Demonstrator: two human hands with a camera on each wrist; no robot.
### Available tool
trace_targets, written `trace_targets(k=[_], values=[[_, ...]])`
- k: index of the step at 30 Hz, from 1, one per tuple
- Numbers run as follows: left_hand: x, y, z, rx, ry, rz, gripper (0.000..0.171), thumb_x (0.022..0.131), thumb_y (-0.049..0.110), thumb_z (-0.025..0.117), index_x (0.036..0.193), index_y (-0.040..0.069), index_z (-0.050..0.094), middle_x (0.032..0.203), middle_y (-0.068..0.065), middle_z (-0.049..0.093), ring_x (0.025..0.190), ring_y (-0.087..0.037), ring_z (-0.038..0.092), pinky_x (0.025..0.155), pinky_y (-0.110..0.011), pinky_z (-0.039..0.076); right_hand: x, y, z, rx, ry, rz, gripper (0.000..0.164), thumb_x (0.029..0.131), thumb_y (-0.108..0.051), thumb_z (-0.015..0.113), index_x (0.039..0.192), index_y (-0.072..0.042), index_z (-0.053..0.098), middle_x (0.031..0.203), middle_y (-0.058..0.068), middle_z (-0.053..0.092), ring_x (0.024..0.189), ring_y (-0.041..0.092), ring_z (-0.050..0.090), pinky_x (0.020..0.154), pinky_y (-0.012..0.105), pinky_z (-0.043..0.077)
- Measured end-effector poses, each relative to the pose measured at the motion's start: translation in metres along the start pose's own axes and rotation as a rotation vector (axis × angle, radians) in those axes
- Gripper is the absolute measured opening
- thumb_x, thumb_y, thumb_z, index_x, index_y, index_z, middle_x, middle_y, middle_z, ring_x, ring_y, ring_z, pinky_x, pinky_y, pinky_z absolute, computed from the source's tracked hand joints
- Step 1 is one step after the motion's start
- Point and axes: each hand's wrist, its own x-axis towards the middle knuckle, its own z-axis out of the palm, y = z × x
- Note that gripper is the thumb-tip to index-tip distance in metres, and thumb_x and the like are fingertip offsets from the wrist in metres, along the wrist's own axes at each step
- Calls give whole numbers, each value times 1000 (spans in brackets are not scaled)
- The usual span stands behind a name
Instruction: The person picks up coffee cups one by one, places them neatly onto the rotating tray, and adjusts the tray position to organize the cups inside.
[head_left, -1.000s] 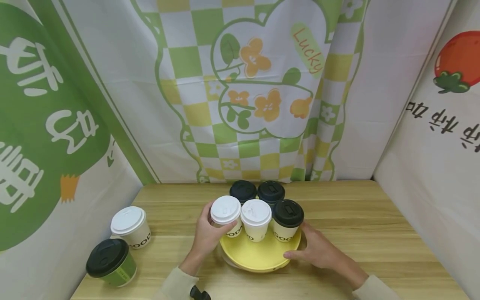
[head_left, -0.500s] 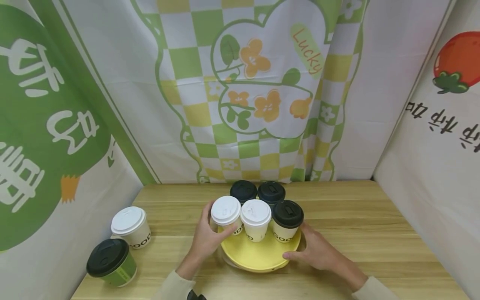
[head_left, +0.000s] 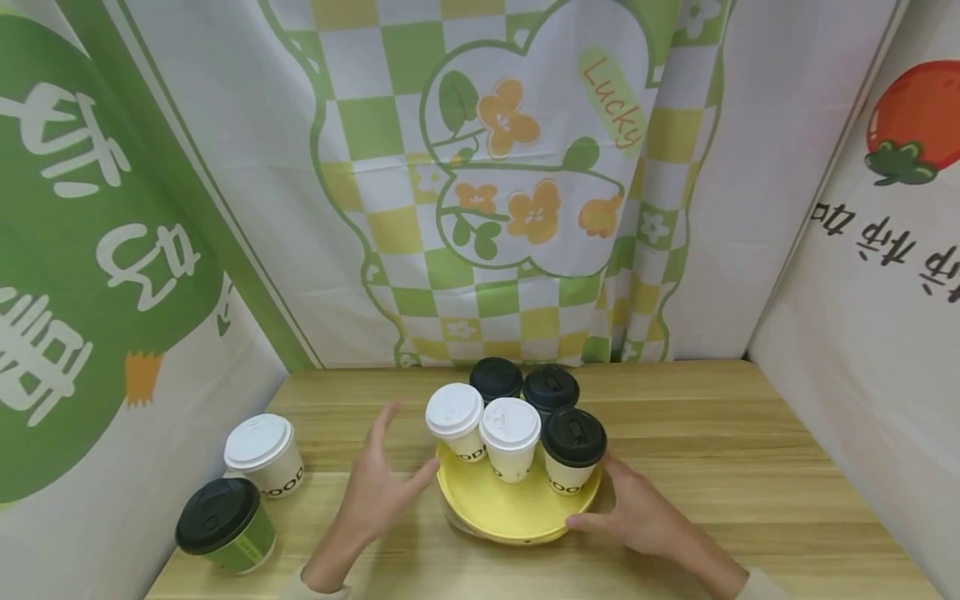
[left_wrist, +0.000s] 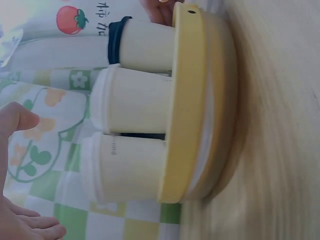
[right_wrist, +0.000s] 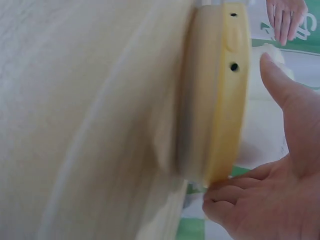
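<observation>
Head view shows left grip (head_left: 377,490) spread, right grip (head_left: 636,512) spread against the yellow tray (head_left: 498,508).

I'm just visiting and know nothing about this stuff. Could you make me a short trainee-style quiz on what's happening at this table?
1. How many lidded cups stand on the yellow tray?
2. True or false: the left hand is apart from every cup.
3. What colour is the lid of the green cup on the table?
A) white
B) black
C) yellow

Key: 1. Five. 2. True; its fingers hold nothing. 3. B, black.
</observation>
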Motion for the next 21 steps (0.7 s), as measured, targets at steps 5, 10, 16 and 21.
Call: trace_targets(k=[5,10,16,21], values=[[-9,8,-23,46,61,13,111,85,26,89,170,19,18,175,-15,26,159,-46,27,125,-74,25,-6,-6,-10,-26,-12,5,127,72,-66,89,168,-9,28,165,22,44,151,46,43,124,66,35],[-19,10,-52,75,171,85,114,82,21,91,170,18,18,174,-17,28,158,-49,27,122,-77,27,-7,-5,-16,-80,-21,-25,131,71,-69,88,169,-9,23,166,27,39,149,50,45,120,67,39],[-32,4,-93,167,274,72,125,80,21,92,172,21,8,174,-21,25,156,-51,29,120,-77,30,0,6,-22,-98,-80,-117,137,73,-60,91,168,0,12,170,33,24,153,53,35,124,67,32],[-42,-18,-124,239,311,-4,135,78,26,93,171,15,-5,174,-31,12,155,-56,23,121,-80,24,9,13,-23,-95,-126,-92,145,72,-62,91,167,5,5,172,35,12,157,54,26,126,67,24]])
